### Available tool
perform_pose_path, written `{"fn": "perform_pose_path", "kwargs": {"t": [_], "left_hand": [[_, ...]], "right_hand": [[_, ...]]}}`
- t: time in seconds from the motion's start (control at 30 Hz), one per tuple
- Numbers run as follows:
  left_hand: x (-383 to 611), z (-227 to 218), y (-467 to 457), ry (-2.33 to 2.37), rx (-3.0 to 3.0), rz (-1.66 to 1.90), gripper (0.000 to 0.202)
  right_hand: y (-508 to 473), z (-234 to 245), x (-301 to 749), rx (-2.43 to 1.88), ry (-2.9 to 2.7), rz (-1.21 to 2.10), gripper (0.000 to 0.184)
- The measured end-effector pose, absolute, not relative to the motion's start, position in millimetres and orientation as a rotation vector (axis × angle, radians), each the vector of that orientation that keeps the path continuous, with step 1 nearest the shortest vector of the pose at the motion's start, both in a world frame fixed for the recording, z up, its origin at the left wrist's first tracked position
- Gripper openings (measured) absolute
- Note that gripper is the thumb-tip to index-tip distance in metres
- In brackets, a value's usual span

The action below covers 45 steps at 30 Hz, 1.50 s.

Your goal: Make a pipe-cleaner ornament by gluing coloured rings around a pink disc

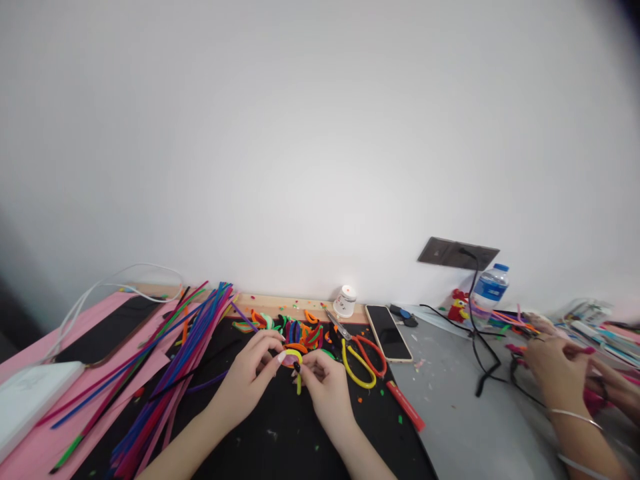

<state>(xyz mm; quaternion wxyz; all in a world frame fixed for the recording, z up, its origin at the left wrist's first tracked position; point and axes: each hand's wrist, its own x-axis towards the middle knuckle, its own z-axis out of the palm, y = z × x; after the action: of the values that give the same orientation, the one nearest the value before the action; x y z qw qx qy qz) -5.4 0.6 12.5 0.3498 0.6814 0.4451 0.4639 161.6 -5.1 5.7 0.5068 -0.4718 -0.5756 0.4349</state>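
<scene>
Low in the middle of the view, my left hand point(260, 365) and my right hand point(324, 379) meet over a black mat point(270, 433). Between my fingertips is a small piece bent from a yellow pipe cleaner point(299, 385), its end hanging down, with pink and black bits at it. Both hands pinch it, the left from its left side and the right from its right side. My fingers partly hide it. Just behind lies a heap of coloured pipe cleaner pieces point(313, 335), orange, green and blue. Scissors with yellow and orange handles point(361, 380) rest right of my right hand.
A bundle of long pipe cleaners point(173, 387) and a dark phone point(107, 330) on pink paper are at left. A white cup point(345, 301), another phone point(389, 333) and a red stick-shaped thing point(405, 405) are at right. Beyond, a co-worker's hands point(557, 367) work near a water bottle point(491, 285).
</scene>
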Motion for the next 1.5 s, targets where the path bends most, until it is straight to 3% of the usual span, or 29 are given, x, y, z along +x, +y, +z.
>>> {"fn": "perform_pose_path", "kwargs": {"t": [0.33,0.67,1.2,1.3,1.5], "left_hand": [[-5.8,14.2,0.3,1.098,1.796,1.188,0.011],[-8.1,14.1,2.9,1.152,1.94,1.163,0.023],[-7.9,11.4,1.7,1.087,1.852,1.127,0.019],[-6.2,11.4,0.5,1.041,1.764,1.162,0.015],[-6.3,7.6,4.2,1.079,1.481,1.242,0.021]], "right_hand": [[-4.6,5.5,161.5,-1.142,-1.404,1.046,0.017],[-5.3,4.5,162.2,-1.133,-1.425,1.036,0.011],[-4.4,4.3,161.9,-1.116,-1.502,0.963,0.011],[-5.1,2.7,163.5,-1.134,-1.564,0.834,0.014],[-9.4,4.7,168.5,-1.006,-1.777,0.241,0.017]]}}
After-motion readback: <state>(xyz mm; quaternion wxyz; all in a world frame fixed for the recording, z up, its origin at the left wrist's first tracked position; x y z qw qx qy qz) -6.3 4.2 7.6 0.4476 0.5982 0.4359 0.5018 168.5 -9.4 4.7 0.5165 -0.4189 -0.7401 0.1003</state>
